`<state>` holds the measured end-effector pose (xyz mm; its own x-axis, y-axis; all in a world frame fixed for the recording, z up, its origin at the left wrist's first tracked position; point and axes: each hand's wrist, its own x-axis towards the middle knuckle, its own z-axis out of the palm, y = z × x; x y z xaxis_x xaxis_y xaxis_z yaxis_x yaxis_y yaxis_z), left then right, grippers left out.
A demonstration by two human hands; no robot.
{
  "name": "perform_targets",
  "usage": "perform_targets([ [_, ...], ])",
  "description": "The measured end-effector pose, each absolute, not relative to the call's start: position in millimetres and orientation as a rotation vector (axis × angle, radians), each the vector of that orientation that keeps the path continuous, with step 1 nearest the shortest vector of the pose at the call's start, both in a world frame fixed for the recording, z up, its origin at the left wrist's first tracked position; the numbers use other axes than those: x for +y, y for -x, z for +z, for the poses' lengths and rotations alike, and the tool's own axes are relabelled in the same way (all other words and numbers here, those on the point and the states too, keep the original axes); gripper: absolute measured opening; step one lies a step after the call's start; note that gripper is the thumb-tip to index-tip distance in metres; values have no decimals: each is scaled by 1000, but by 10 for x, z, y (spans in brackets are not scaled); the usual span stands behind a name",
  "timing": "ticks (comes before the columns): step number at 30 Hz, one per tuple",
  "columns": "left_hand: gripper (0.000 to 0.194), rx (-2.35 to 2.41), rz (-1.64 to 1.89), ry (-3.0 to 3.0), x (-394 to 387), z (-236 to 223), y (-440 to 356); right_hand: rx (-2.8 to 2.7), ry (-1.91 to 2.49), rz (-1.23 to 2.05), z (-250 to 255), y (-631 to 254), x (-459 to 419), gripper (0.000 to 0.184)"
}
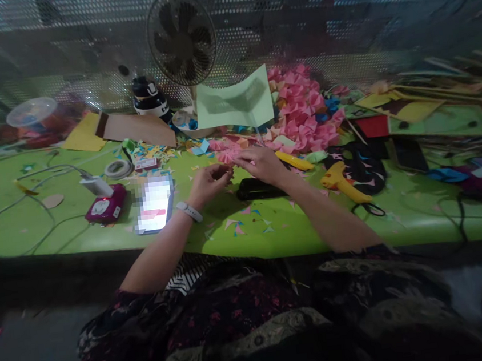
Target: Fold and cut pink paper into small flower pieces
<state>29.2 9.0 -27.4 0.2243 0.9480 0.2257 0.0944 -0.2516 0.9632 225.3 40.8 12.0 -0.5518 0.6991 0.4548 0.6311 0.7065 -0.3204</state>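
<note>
My left hand, with a white watch on the wrist, is closed, fingertips and thumb pinched together. Close by on the right, my right hand is also closed, its fingertips pointing left toward the left hand. What either hand pinches is too small and blurred to name. Just behind the fingertips lies folded pink paper, part of a heap of pink paper pieces. Under my right hand sits a black stapler-like object. Small coloured paper scraps lie in front of both hands.
A lit phone and a purple power socket with cables stand left. A yellow glue gun lies right, near black-handled scissors. Behind are a green paper sheet, a fan and a bottle.
</note>
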Motion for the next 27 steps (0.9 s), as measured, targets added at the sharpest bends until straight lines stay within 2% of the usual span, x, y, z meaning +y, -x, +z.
perform_targets([
  [13, 35, 1011, 1123, -1517, 90, -253, -304, -2413, 1067, 117, 174, -2269, 393, 29],
  [21, 22, 1045, 1128, -1219, 51, -123, -299, -2210, 1618, 36, 461, -2681, 505, 23],
  [27, 19, 1055, 1160, -1127, 54, -97, -284, -2509, 1950, 342, 578, -2999, 561, 13],
])
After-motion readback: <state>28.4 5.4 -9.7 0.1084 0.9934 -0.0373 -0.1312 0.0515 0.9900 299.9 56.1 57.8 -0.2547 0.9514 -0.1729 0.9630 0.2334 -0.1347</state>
